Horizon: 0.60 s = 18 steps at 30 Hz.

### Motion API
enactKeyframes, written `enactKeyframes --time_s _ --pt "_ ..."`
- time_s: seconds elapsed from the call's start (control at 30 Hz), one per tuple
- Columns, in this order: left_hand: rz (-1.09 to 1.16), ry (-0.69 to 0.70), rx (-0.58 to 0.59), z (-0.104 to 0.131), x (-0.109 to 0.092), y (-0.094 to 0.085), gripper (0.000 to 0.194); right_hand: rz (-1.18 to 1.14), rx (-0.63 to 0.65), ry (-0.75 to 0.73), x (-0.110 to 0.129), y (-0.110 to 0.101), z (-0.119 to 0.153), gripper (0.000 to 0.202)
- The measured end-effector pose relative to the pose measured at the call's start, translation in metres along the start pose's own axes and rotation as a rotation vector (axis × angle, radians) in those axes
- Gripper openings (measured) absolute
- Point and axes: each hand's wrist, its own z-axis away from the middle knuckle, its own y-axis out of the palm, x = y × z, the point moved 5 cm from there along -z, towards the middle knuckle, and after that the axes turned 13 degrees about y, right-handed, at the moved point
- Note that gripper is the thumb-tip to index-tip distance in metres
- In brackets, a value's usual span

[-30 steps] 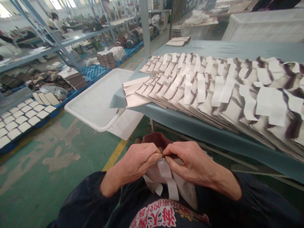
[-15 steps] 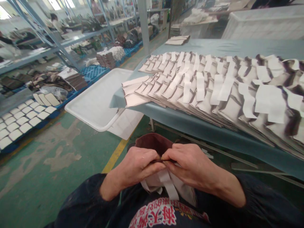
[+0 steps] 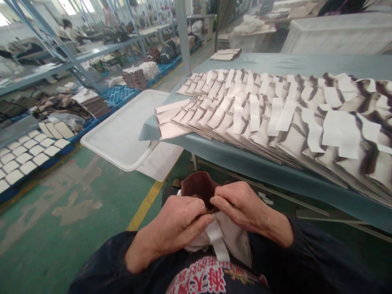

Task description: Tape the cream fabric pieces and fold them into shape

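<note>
Close to my body I hold a sewn fabric piece [image 3: 234, 234], pale beige on its near side and dark maroon on the far side. A white strip [image 3: 219, 241] hangs from it. My left hand [image 3: 180, 218] pinches its edge between thumb and curled fingers. Slightly to the right, my right hand [image 3: 241, 206] grips the same edge, thumb and forefinger pressed together. The maroon side stands up behind my fingers like the mouth of a pouch. What lies right under my fingertips is hidden.
A table with a blue-green cover [image 3: 260, 63] carries rows of overlapping beige fabric pieces [image 3: 294, 136] with white strips. A large white plastic bin [image 3: 122, 134] stands at its left end. Pale pads [image 3: 27, 153] lie on the left. A yellow line [image 3: 147, 206] crosses the green floor.
My hands have parted a little at the fabric edge, the right one drawing back slightly. The maroon side now stands more open. The whole view has shifted slightly.
</note>
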Motion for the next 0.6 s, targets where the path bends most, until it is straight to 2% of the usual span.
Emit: enactKeyframes --time_s 0.1,0.23,0.33,0.47,0.53,0.6 --pt "0.283 -0.028 -0.084 -0.009 -0.009 0.007 0.034 -0.003 -0.089 -0.076 -0.004 0.01 -0.003 0.051" --pt "0.571 -0.146 -0.295 -0.017 -0.013 0.017 0.042 -0.133 -0.203 -0.098 -0.006 0.027 -0.009 0.059" --pt "0.543 -0.113 -0.385 -0.015 -0.013 0.017 0.046 -0.176 -0.229 -0.076 -0.005 0.03 -0.011 0.06" --pt "0.346 -0.005 -0.379 -0.003 -0.008 0.007 0.044 -0.078 -0.279 -0.08 -0.001 0.015 -0.008 0.054" --pt "0.293 0.016 -0.375 0.004 -0.003 0.002 0.043 -0.032 -0.301 -0.109 0.002 0.008 -0.006 0.051" --pt "0.279 0.012 -0.384 0.008 0.0 -0.001 0.05 0.004 -0.311 -0.129 0.005 0.006 -0.006 0.048"
